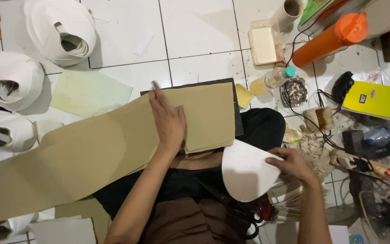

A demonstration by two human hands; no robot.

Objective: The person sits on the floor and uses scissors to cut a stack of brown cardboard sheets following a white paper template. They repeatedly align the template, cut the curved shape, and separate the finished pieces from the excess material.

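So the left hand [169, 122] lies flat, fingers spread, on the tan paper stack [204, 115], whose long sheet runs off to the left. Right hand [294, 165] pinches a white curved template [245, 174] (rounded edge downward) just right of the stack, over the lap.

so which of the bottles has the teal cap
The small clear bottle lying on its side by the ashtray; the big orange bottle has an orange cap.

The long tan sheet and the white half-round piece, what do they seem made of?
The long tan sheet under the left hand looks like matte paper or thin card: it lies flat, creased. The white half-round piece in the right hand looks like stiff matte card, holding its shape.
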